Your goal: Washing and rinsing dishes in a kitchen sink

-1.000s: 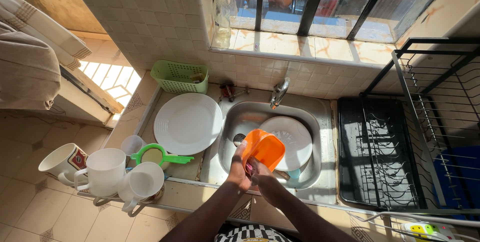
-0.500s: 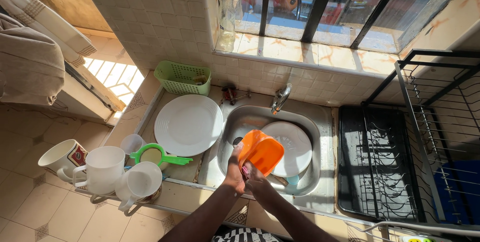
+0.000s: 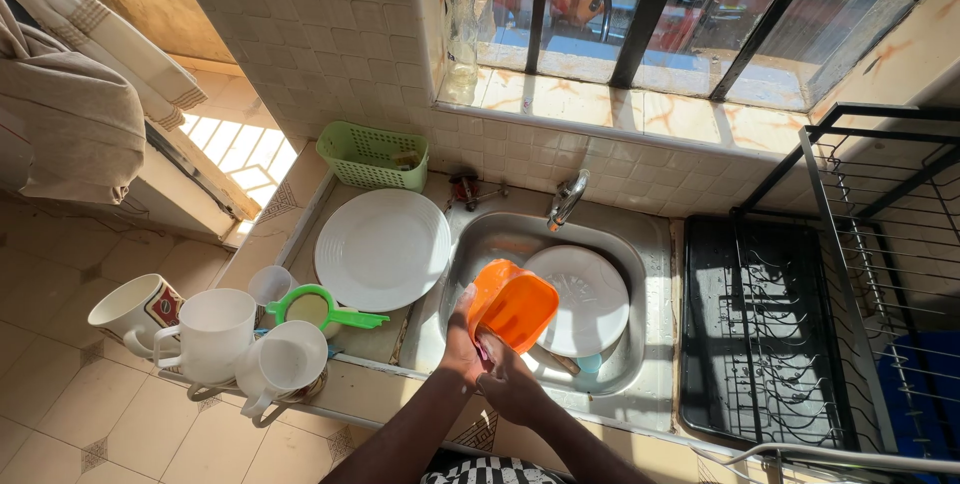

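An orange plastic container (image 3: 512, 307) is held over the steel sink (image 3: 655, 274), tilted on its side. My left hand (image 3: 460, 344) grips its near left edge. My right hand (image 3: 510, 384) is pressed against its underside, with something small and pink at the fingers that I cannot make out. Beneath the container a large white plate (image 3: 590, 294) lies in the sink basin. The tap (image 3: 567, 199) stands at the back of the sink.
On the left counter lie a big white plate (image 3: 383, 249), a green strainer (image 3: 318, 307), a small clear cup (image 3: 270, 284) and three white mugs (image 3: 215, 329). A green basket (image 3: 375, 156) sits by the wall. A black dish rack (image 3: 775, 334) fills the right side.
The view has shifted slightly. Both hands stay on the orange container over the sink, which has barely turned.
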